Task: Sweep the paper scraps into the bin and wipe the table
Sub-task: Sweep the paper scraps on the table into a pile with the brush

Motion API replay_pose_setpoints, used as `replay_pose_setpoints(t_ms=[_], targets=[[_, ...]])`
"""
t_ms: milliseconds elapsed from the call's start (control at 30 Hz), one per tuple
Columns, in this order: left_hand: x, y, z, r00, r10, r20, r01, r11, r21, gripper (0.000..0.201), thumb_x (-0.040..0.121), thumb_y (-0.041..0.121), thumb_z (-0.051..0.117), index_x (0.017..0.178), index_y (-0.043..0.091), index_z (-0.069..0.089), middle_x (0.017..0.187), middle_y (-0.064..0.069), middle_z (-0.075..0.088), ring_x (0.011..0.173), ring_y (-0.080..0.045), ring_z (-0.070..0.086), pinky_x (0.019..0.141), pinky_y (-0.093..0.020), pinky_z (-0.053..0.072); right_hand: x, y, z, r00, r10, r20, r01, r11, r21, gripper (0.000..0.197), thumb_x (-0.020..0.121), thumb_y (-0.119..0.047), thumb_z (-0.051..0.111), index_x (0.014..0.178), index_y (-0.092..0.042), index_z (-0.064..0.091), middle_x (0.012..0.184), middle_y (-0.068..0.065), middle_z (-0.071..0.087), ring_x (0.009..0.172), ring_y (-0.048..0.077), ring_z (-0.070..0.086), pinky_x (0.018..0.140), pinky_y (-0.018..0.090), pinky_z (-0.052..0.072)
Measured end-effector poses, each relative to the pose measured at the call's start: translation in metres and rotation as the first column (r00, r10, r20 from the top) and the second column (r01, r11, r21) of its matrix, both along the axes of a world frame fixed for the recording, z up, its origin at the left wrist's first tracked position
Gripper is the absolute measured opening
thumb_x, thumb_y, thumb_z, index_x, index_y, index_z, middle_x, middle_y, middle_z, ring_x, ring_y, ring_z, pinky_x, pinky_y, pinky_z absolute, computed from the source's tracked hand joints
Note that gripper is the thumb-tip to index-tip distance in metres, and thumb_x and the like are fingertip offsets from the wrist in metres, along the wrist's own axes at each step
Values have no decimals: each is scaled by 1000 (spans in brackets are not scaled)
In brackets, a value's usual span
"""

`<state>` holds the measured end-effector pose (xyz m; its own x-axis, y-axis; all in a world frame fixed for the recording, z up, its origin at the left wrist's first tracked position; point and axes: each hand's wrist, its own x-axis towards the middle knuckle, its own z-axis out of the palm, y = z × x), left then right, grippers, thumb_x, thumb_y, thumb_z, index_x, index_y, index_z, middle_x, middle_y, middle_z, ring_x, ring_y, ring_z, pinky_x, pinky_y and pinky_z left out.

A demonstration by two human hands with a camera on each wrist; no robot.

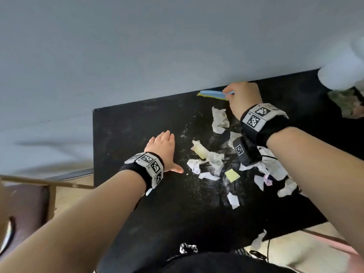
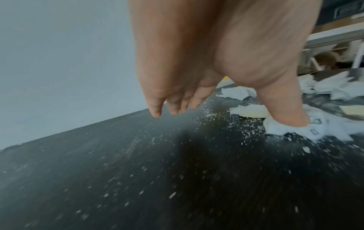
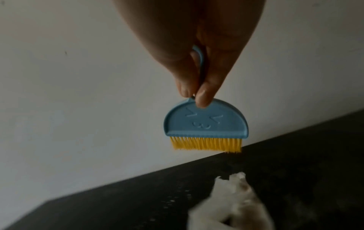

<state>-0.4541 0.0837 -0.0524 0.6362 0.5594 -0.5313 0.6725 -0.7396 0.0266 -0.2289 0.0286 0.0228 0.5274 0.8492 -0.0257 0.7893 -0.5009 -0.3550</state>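
Observation:
A black table [image 1: 137, 131] carries white and yellow paper scraps [image 1: 208, 160] and fine white crumbs. My right hand [image 1: 243, 97] grips the handle of a small blue brush [image 1: 213, 94] with yellow bristles [image 3: 205, 144], held just above the table's far edge by the wall. In the right wrist view thumb and fingers [image 3: 202, 96] pinch the brush [image 3: 206, 119], and a crumpled scrap [image 3: 232, 200] lies below it. My left hand [image 1: 164, 148] hovers flat over the table [image 2: 138, 179], left of the scraps, fingers [image 2: 171, 102] straight, holding nothing. Its thumb lies close to a white scrap [image 2: 291, 129].
A grey wall [image 1: 137, 46] runs along the table's far edge. A dark chair seat [image 1: 25, 209] stands at the lower left beside the table. A white blurred object [image 1: 342, 69] sits at the table's far right corner. Wooden floor [image 1: 307, 251] shows at the lower right.

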Motion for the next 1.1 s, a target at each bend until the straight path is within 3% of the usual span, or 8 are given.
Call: replay_pose_setpoints(t_ms=[167,267,400,633,767,867,967,1100], targets=[[27,-4,-6,991,101,-90,-101,995,6,131,62,70,71,151,6,0,159,-9,-3,147,-24,1,119,-41,10,43,27,-20,985,158,75,-141,971,-192,26,96,-10,46,114,-2,64,107,19,66,100,35,61,84,35,46],[34,-7,-9,979,140,-151,-143,990,-7,133,61,70,72,151,5,-1,159,-10,-7,147,-23,-1,119,-42,9,52,34,-35,978,204,32,-196,965,-175,25,96,-18,49,110,-6,66,103,16,68,96,33,60,77,34,44],[38,-10,-9,966,140,-217,-146,989,-7,135,60,69,73,151,4,-2,159,-10,-9,147,-22,-2,119,-43,8,50,33,-43,973,228,-36,-231,962,-149,30,96,-25,48,118,-11,62,109,15,67,105,33,55,86,39,45],[37,-2,-6,960,113,-257,-118,993,-4,130,63,62,76,152,9,-2,159,-5,-9,147,-19,0,119,-43,7,23,7,-18,832,508,-224,-550,809,-208,28,95,-27,49,115,-14,64,111,7,66,99,20,61,87,29,47],[36,4,-5,960,154,-234,-140,987,75,124,67,62,74,152,10,0,160,-3,-1,146,-18,6,119,-40,8,29,25,-1,861,468,-199,-493,865,-94,27,95,-25,49,112,-11,65,110,9,66,99,21,61,82,26,45],[34,0,-8,938,211,-274,-193,977,93,131,64,65,74,151,4,-3,159,-10,-5,147,-22,1,119,-40,9,22,48,-6,892,432,-131,-447,886,-122,29,97,-22,46,115,-7,63,111,15,66,101,27,61,90,34,47],[28,-1,-11,923,211,-322,-194,977,84,136,61,68,74,150,2,-6,158,-13,-9,147,-24,-1,119,-42,9,3,51,-18,874,463,-148,-486,829,-276,33,98,-26,43,120,-9,59,114,12,64,105,27,59,93,35,43],[21,2,-13,926,157,-342,-134,987,89,137,62,69,72,150,4,-9,158,-11,-11,147,-24,-1,119,-44,6,-15,23,-22,793,559,-243,-609,750,-258,30,95,-29,50,115,-12,64,110,8,67,99,21,60,90,32,46]])
